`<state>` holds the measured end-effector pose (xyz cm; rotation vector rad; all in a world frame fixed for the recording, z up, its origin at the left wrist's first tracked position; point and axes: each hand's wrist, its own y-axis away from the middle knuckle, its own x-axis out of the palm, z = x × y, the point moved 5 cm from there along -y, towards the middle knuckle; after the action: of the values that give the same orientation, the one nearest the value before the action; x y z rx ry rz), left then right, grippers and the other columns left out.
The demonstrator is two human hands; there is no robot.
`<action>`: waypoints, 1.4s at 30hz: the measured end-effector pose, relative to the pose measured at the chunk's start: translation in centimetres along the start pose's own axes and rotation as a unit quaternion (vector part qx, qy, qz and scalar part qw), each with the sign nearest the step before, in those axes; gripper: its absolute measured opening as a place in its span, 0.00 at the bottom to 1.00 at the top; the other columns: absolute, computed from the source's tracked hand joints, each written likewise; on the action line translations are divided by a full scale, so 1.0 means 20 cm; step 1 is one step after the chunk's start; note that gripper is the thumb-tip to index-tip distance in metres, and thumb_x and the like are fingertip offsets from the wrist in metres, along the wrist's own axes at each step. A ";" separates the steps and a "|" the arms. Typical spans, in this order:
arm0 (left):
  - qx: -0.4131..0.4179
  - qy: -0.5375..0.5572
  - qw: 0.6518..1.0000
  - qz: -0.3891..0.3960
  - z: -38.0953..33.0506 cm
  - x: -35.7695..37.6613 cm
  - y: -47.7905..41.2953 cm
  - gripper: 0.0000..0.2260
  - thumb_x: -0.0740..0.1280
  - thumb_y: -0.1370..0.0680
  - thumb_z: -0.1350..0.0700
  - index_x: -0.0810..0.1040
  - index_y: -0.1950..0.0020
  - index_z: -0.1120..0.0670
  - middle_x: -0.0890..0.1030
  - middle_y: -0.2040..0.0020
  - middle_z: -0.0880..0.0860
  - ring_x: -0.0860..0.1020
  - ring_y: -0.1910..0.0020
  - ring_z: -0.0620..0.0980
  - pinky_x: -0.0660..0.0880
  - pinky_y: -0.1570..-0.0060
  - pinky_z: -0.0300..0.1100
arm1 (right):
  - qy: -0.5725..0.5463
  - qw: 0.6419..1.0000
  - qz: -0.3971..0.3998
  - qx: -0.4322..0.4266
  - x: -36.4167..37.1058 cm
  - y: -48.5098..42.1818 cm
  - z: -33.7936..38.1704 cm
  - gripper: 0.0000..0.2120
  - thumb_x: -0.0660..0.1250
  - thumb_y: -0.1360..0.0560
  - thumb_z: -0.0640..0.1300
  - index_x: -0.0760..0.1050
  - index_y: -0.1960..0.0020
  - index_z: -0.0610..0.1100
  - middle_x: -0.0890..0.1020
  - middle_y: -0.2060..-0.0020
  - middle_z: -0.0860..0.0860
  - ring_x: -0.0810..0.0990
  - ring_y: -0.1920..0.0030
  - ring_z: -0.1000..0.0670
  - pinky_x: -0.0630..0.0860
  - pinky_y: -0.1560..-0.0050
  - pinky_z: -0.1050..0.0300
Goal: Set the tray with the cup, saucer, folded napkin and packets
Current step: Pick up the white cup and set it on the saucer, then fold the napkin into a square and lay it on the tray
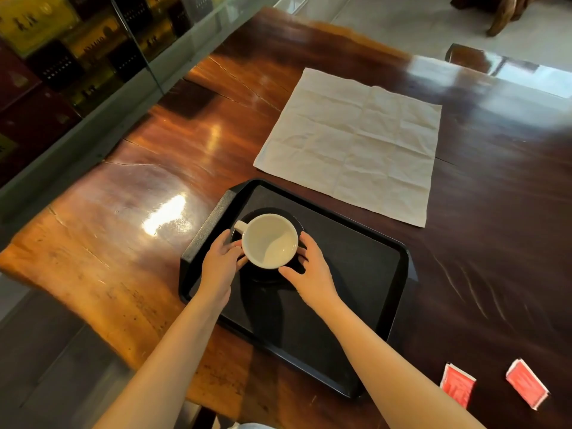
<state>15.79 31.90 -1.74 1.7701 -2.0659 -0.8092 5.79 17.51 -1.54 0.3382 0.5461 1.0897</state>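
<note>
**Both hands on the cup, over the tray**

Here we go: my left hand and my right hand are either side of the white cup, and it sits right between them. Left fingers are curled in against the cup's near-left wall, just under the handle, which sticks out past my fingertips. On the right, thumb and forefinger are spread wide and curve round the cup's other side, with the thumb tip at the near rim.

Under the cup is the dark saucer; its edge peeks out beyond my fingers and below my palms. Cup and saucer stand in the far-left part of the black tray, and both my wrists reach in over its near floor.

Beyond my right fingertips, off the tray, the napkin lies opened flat and creased on the table, its near edge just beside the tray's far rim. Way back past my right forearm, well apart from the tray, the red packets lie side by side on the wood.
</note>
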 end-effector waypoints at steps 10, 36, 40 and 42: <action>-0.057 -0.027 0.998 -0.004 0.08 -0.02 0.14 0.20 0.59 0.21 0.65 0.65 0.29 0.57 0.76 0.38 0.60 0.79 0.44 0.54 0.78 0.49 0.46 | 0.053 0.998 -0.005 0.017 -0.14 0.10 -0.04 0.32 0.69 0.27 0.40 0.60 0.27 0.46 0.68 0.29 0.48 0.67 0.30 0.48 0.67 0.32 0.51; 0.186 -0.531 0.761 0.323 0.33 1.07 1.04 0.14 0.65 0.23 0.53 0.75 0.38 0.51 0.81 0.43 0.50 0.78 0.45 0.49 0.74 0.45 0.41 | 0.197 0.972 -0.060 0.117 -1.20 0.95 -0.75 0.24 0.65 0.24 0.46 0.65 0.30 0.45 0.70 0.32 0.47 0.69 0.32 0.46 0.69 0.34 0.51; 0.191 -0.565 0.728 0.338 0.52 1.26 1.18 0.18 0.67 0.25 0.52 0.73 0.36 0.52 0.80 0.42 0.52 0.78 0.45 0.50 0.74 0.47 0.40 | 0.178 0.967 -0.108 0.146 -1.37 1.11 -0.95 0.22 0.64 0.24 0.46 0.67 0.31 0.45 0.72 0.33 0.47 0.71 0.34 0.47 0.69 0.36 0.54; 0.197 -0.573 0.720 0.338 0.60 1.33 1.24 0.18 0.67 0.26 0.53 0.73 0.36 0.52 0.80 0.42 0.52 0.78 0.44 0.51 0.75 0.46 0.42 | 0.170 0.963 -0.127 0.164 -1.45 1.19 -1.04 0.21 0.64 0.23 0.46 0.68 0.32 0.45 0.73 0.33 0.47 0.72 0.34 0.48 0.70 0.36 0.54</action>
<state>-16.09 10.62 -0.02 0.2799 -3.5091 -1.4692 -33.95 1.58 0.84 0.3581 1.0537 0.8079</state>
